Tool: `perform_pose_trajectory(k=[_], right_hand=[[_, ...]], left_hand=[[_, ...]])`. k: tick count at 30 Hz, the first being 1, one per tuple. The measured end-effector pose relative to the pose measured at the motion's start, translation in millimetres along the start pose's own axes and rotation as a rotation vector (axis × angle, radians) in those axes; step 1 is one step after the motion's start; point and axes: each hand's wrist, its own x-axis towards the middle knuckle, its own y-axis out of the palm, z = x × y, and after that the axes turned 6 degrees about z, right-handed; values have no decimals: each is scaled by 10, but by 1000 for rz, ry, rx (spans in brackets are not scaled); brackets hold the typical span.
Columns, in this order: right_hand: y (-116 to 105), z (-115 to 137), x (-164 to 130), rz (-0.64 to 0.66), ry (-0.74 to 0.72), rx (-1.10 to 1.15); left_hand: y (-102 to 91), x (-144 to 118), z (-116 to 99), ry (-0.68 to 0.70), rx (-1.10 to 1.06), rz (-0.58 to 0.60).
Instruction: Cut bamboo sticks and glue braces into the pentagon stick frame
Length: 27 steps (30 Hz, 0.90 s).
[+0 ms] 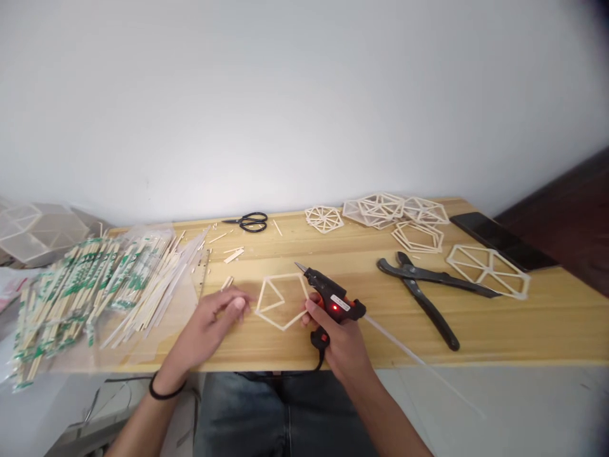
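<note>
My right hand (339, 339) grips a black hot glue gun (332, 296) with a red light on; its nozzle points up and left, just right of a pale wooden-stick hexagon frame (281, 300) lying flat on the wooden table (523, 324). A clear glue stick (404, 350) trails out behind the gun. My left hand (215, 320) rests on the table just left of the frame, fingers curled toward a short stick piece that is blurred. A black band sits on that wrist.
A heap of wrapped chopsticks (90, 282) fills the left side. Black scissors (250, 221) lie at the back. Finished stick hexagons (394, 212) and one more hexagon (488, 270) lie right, beside large black cutters (425, 289) and a dark phone (502, 240).
</note>
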Motion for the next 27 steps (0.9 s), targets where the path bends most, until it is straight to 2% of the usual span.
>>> perform_pose_trajectory(k=[3, 5, 7, 10, 13, 15, 17, 21, 24, 27], right_hand=[[13, 4, 9, -43, -28, 19], [11, -4, 17, -63, -42, 3], [3, -16, 20, -70, -49, -19], [-21, -34, 1, -53, -63, -69], [-42, -45, -27, -29, -54, -170], [-46, -46, -32, -7, -34, -257], [-47, -42, -21, -4, -49, -325], [-95, -41, -47, -83, -153, -336], [-203, -38, -206, -21, -131, -417], [-296, 5, -414, 37, -80, -611]], left_hand=[[-163, 107, -112, 15, 117, -53], [-170, 139, -134, -13, 129, -60], [-80, 139, -98, -54, 65, -45], [154, 104, 9, -91, -111, -26], [358, 69, 67, -108, -238, -87], [426, 55, 66, -119, -255, -136], [436, 38, 65, -118, -260, -177], [365, -64, 158, -111, -220, -281], [338, -186, 281, -97, -199, -338], [362, -273, 349, -56, -176, -358]])
